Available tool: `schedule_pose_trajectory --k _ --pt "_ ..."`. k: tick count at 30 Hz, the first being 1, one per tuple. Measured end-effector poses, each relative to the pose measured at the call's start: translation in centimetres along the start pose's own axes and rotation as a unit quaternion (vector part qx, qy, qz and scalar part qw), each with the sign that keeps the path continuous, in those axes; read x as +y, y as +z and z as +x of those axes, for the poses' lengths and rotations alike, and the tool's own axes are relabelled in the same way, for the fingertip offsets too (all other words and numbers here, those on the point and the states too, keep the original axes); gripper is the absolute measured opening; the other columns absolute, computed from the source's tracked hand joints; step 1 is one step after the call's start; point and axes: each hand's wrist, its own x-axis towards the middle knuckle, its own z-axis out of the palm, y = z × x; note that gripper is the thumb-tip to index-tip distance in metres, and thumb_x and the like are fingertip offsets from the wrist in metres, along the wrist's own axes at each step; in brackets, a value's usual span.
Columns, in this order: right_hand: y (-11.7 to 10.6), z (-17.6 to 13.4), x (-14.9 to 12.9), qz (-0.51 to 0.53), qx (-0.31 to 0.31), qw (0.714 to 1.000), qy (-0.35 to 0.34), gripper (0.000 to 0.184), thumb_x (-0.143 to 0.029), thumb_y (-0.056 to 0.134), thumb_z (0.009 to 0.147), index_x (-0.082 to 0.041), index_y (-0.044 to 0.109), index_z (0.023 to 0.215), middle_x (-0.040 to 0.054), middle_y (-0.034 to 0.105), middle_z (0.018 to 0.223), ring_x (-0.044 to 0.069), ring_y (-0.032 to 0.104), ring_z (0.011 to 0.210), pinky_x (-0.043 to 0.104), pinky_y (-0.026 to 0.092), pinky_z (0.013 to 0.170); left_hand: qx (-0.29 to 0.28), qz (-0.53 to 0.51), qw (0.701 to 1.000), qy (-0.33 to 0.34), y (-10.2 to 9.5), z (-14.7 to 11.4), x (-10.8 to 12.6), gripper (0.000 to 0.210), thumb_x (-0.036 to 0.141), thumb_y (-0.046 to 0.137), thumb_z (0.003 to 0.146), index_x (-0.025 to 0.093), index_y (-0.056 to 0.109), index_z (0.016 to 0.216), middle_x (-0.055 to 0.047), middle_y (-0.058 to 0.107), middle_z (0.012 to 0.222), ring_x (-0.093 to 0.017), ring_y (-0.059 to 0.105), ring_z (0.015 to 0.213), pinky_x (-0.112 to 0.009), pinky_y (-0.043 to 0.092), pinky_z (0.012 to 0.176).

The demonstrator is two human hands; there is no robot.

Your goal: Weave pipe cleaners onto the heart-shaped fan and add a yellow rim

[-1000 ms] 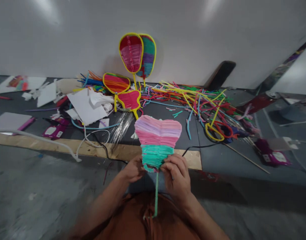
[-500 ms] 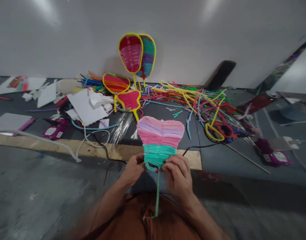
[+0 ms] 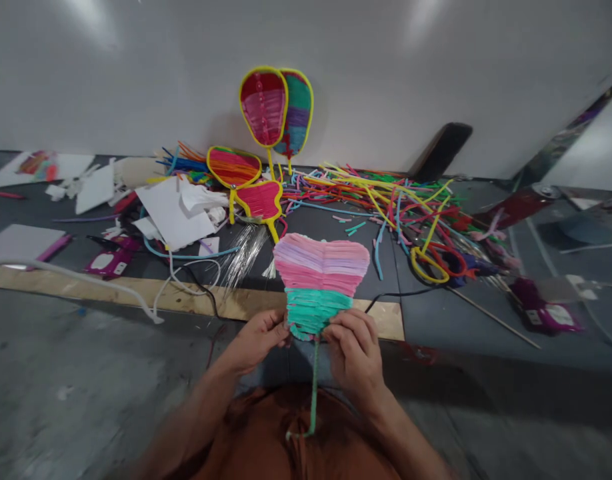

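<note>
Between my hands is a pipe-cleaner fan [image 3: 322, 280], wide at the top, with pink and lilac rows above and turquoise rows below. A thin green stem [image 3: 315, 390] hangs from its bottom edge and bends sideways near my clothing. My right hand [image 3: 355, 343] pinches the fan's lower right edge, close to where the stem joins. On the lower left edge, my left hand [image 3: 259, 340] has its thumb and fingers closed at the corner of the turquoise part. Their tips are partly hidden behind the fan.
Finished fans with yellow rims [image 3: 263, 107] lean on the wall. Loose pipe cleaners [image 3: 356, 190] pile along the back. White paper [image 3: 173, 213], silver wires [image 3: 246, 257], yellow-handled scissors [image 3: 429, 265], a purple glue gun [image 3: 543, 310] and a can [image 3: 523, 203] lie about the table.
My left hand has shifted slightly left and its thumb shows more. The turquoise loop at the fan's lower left now lies closer against the rows. My right hand stays nearly still.
</note>
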Motion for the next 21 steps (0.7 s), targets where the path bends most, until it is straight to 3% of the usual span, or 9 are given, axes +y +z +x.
schedule_pose_trajectory --k 3,7,12,14,16,18,21 --pt "0.1 -0.1 0.1 -0.008 0.001 1.0 0.002 0.018 -0.004 0.055 0.082 -0.021 0.058 0.086 0.004 0.058 0.086 0.019 0.052 0.09 0.037 0.05 0.08 0.006 -0.033 0.999 -0.006 0.0 -0.3 0.3 0.04 0.05 0.073 0.066 0.012 0.063 0.074 0.0 0.057 0.063 -0.008 0.044 0.055 -0.022 0.039 0.058" --pt "0.1 0.0 0.1 -0.005 0.006 1.0 -0.003 0.018 -0.003 0.055 0.082 -0.02 0.058 0.086 0.0043 0.058 0.086 0.019 0.052 0.09 0.037 0.05 0.081 -0.029 -0.039 0.999 -0.011 -0.5 -0.5 0.3 0.039 0.045 0.076 0.065 0.011 0.064 0.08 -0.001 0.059 0.067 -0.009 0.049 0.059 -0.022 0.04 0.059" --pt "0.0 0.0 0.1 -0.003 -0.006 1.0 -0.001 0.018 -0.002 0.056 0.081 -0.02 0.059 0.084 0.0052 0.058 0.086 0.019 0.052 0.091 0.037 0.049 0.082 -0.002 0.149 0.987 0.06 -1.3 -0.3 0.5 0.027 0.041 0.066 0.075 0.014 0.063 0.079 -0.002 0.061 0.073 -0.013 0.053 0.07 -0.024 0.042 0.067" --pt "0.1 0.0 0.1 -0.004 -0.005 1.0 0.001 0.018 -0.003 0.056 0.081 -0.019 0.059 0.085 0.0054 0.058 0.086 0.019 0.052 0.091 0.037 0.049 0.082 0.045 0.278 0.951 0.125 -1.2 -0.5 0.7 0.023 0.038 0.058 0.081 0.016 0.062 0.077 -0.001 0.059 0.073 -0.014 0.052 0.071 -0.025 0.042 0.067" --pt "0.1 0.1 0.1 -0.004 0.0 1.0 0.003 0.018 -0.003 0.055 0.082 -0.02 0.059 0.084 0.005 0.058 0.084 0.019 0.052 0.089 0.036 0.05 0.08 0.1 0.39 0.893 0.199 -1.0 -0.7 0.8 0.018 0.032 0.053 0.085 0.018 0.061 0.076 -0.001 0.059 0.074 -0.015 0.053 0.073 -0.026 0.042 0.068" --pt "0.1 0.3 0.0 -0.005 0.002 1.0 0.004 0.018 -0.003 0.053 0.082 -0.02 0.058 0.083 0.0045 0.058 0.083 0.018 0.052 0.087 0.036 0.05 0.079 0.141 0.455 0.839 0.263 -0.7 -1.1 0.8 0.016 0.028 0.052 0.086 0.019 0.061 0.076 -0.002 0.061 0.076 -0.016 0.055 0.075 -0.027 0.043 0.07" --pt "0.0 0.5 -0.1 -0.005 0.002 1.0 0.005 0.019 -0.002 0.052 0.082 -0.02 0.057 0.082 0.0044 0.057 0.082 0.018 0.052 0.086 0.035 0.05 0.078 0.158 0.501 0.791 0.313 -0.5 -1.4 0.9 0.017 0.029 0.053 0.087 0.019 0.06 0.075 -0.002 0.063 0.072 -0.015 0.057 0.072 -0.026 0.044 0.068"
